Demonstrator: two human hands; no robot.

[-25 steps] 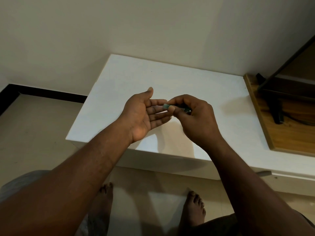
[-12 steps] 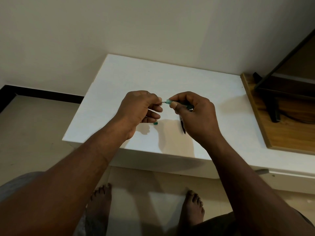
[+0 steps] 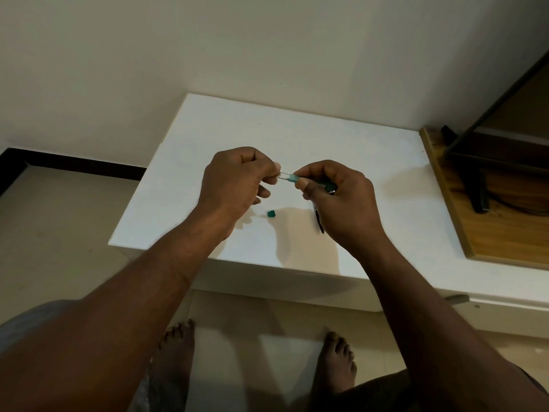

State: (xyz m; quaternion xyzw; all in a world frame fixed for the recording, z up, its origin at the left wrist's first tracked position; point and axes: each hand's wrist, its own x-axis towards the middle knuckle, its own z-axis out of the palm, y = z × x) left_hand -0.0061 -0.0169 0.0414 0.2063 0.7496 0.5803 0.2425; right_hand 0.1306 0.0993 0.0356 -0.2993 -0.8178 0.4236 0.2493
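Above a white table (image 3: 371, 162), my right hand (image 3: 338, 197) grips a small green pen barrel (image 3: 295, 177) between thumb and fingers. A thin clear refill (image 3: 284, 175) sticks out of its left end. My left hand (image 3: 237, 179) pinches the free end of that refill with curled fingers. A small green cap (image 3: 271, 214) lies on the table just below and between the hands. A dark slim pen part (image 3: 319, 224) lies on the table, partly hidden under my right hand.
A wooden board (image 3: 493, 233) lies on the table's right side with a dark stand (image 3: 478, 194) and a cable on it. A wall runs behind the table. My bare feet (image 3: 338, 358) stand on the tiled floor at the near edge.
My left hand went from an open palm to a curled pinch on the refill. The refill now shows a little farther out of the barrel, and the green cap lies on the table.
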